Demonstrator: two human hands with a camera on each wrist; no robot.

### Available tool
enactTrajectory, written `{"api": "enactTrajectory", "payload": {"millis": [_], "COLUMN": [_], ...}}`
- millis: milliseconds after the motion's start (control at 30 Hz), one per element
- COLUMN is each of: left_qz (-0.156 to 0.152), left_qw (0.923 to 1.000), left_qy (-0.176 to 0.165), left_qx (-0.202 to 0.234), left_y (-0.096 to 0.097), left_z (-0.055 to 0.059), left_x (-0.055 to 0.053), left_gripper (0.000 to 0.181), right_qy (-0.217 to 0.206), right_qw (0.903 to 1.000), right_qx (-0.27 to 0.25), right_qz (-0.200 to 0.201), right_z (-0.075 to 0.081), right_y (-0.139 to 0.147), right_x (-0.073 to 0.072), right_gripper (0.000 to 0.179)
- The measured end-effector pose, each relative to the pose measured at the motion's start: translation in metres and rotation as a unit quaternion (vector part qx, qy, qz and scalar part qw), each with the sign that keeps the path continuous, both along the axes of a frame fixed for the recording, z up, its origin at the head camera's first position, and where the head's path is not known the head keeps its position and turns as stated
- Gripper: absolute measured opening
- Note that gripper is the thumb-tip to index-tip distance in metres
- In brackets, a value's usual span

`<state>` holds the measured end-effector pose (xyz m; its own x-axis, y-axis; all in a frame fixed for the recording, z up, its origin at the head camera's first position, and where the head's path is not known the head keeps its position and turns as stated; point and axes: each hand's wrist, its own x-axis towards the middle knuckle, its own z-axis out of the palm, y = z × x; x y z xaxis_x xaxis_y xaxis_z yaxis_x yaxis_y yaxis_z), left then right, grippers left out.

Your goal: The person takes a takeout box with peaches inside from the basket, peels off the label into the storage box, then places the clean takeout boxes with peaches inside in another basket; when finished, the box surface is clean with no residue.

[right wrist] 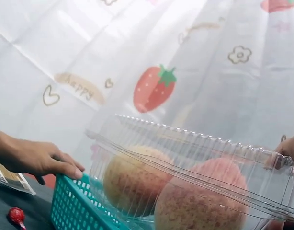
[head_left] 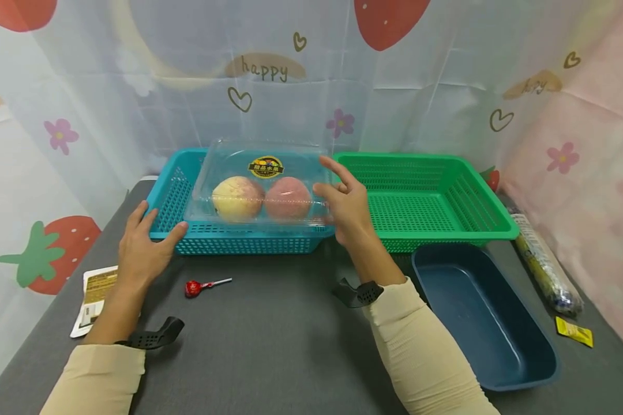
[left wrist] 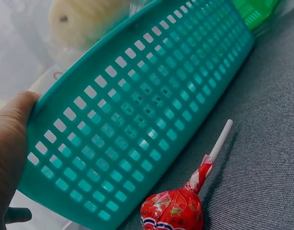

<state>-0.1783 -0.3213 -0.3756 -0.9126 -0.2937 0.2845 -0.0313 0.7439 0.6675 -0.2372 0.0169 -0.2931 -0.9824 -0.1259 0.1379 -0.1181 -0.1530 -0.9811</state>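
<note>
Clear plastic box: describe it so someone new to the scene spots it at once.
At the back of the table, find the blue basket, left of the green basket. The clear plastic box is over the blue one, its right end gripped by the right hand. Unlike the perforated baskets, it is see-through, with a black-and-gold label and two peach-like fruits inside.

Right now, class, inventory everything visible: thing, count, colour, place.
blue basket: 1, blue, back left
green basket: 1, green, back right
clear container: 1, transparent, above blue basket
fruits: 2, yellow-pink, inside container
tub: 1, navy, front right
lollipop: 1, red, front left
flat packet: 1, white-gold, left
wrapped bundle: 1, multicoloured, right
small packet: 1, yellow, right
table: 1, grey, underneath
curtain: count unclear, white-pink, behind
sleeves: 2, cream, forearms
straps: 2, black, wrists
left hand: 1, touching blue basket
right hand: 1, holding clear container
</note>
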Motion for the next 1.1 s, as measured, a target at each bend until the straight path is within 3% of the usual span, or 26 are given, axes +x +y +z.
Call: {"api": "enactTrajectory", "payload": {"millis": [467,633,833,1100], "left_qz": [0.002,0.001,0.001,0.004], "left_qw": [1.0,0.9999,1.0,1.0], "left_qy": [0.008,0.009,0.006,0.004], "left_qx": [-0.006,-0.006,-0.008,-0.005], "left_y": [-0.002,-0.004,-0.003,-0.001], "left_z": [-0.001,0.001,0.002,0.003], "left_x": [0.004,0.004,0.003,0.002], "left_gripper": [0.084,0.084,0.084,0.084], "right_qy": [-0.018,-0.004,-0.001,0.056], "right_qw": [0.999,0.9977,0.9984,0.9954], "right_qx": [-0.039,-0.06,-0.054,-0.066], "right_qz": [0.014,0.03,0.015,0.039], "right_z": [-0.005,-0.009,-0.021,-0.032], "right_y": [0.034,0.047,0.064,0.083], "right_x": [0.057,0.072,0.089,0.107], "right_gripper": [0.054,0.056,0.055,0.052]}}
